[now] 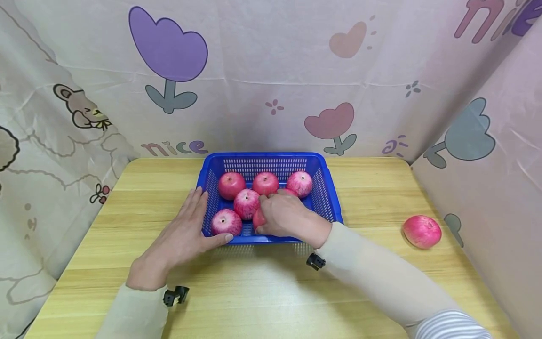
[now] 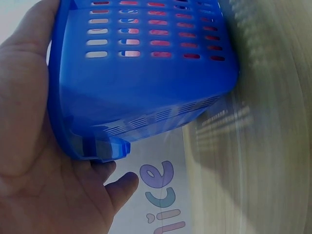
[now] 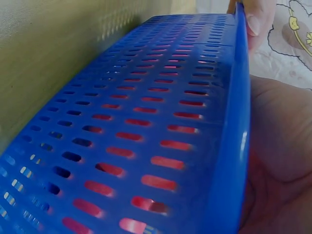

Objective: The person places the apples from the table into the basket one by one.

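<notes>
A blue plastic basket (image 1: 264,240) with slotted walls holds several red-pink apples (image 1: 231,185). My left hand (image 1: 179,240) rests at its front left corner, fingers straight along the left rim and thumb along the front rim. My right hand (image 1: 290,215) reaches over the front rim into the basket, its fingers and thumb curled round an apple (image 1: 259,219) that it mostly covers. Beside that hand lies a streaked apple (image 1: 246,204), and another apple (image 1: 290,191) is partly hidden behind the knuckles. In the right wrist view, the basket's slotted wall (image 3: 146,109) hides the right fingers.
A lone apple (image 1: 422,231) lies on the wooden table (image 1: 262,292) at the right, apart from the basket. Printed cloth (image 1: 254,56) hangs behind the table and along both sides.
</notes>
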A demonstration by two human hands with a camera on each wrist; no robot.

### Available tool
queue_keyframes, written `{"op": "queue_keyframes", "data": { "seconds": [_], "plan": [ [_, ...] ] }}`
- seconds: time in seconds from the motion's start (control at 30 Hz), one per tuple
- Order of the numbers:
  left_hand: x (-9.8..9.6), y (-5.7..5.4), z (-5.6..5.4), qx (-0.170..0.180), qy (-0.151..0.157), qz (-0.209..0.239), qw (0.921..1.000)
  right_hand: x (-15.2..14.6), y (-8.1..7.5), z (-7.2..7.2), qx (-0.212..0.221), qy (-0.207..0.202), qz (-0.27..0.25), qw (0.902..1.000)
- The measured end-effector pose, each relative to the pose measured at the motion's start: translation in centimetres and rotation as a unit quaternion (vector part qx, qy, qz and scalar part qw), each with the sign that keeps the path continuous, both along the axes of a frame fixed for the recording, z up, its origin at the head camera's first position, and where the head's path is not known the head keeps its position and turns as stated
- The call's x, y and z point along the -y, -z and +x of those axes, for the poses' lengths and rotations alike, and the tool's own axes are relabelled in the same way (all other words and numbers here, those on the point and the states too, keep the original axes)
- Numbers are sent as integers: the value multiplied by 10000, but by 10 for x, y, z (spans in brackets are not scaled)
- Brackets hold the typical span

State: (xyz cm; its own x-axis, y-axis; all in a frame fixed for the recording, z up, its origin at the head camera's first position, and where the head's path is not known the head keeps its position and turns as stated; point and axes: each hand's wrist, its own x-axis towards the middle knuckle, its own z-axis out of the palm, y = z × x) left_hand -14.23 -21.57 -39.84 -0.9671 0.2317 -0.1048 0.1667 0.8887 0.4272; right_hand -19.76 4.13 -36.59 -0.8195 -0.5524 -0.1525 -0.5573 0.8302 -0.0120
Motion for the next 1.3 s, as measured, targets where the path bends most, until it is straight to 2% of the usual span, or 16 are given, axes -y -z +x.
{"op": "queue_keyframes", "data": {
  "seconds": [0.4,0.83,1.3],
  "plan": [
    [0,1,0,-13,3,30,10000,3,7,-2,-32,-81,125,9999],
    [0,1,0,-19,-4,30,10000,8,13,-3,-37,13,271,9996],
    [0,0,0,-15,-6,34,10000,8,12,-4,-49,2,395,9992]
  ]
}}
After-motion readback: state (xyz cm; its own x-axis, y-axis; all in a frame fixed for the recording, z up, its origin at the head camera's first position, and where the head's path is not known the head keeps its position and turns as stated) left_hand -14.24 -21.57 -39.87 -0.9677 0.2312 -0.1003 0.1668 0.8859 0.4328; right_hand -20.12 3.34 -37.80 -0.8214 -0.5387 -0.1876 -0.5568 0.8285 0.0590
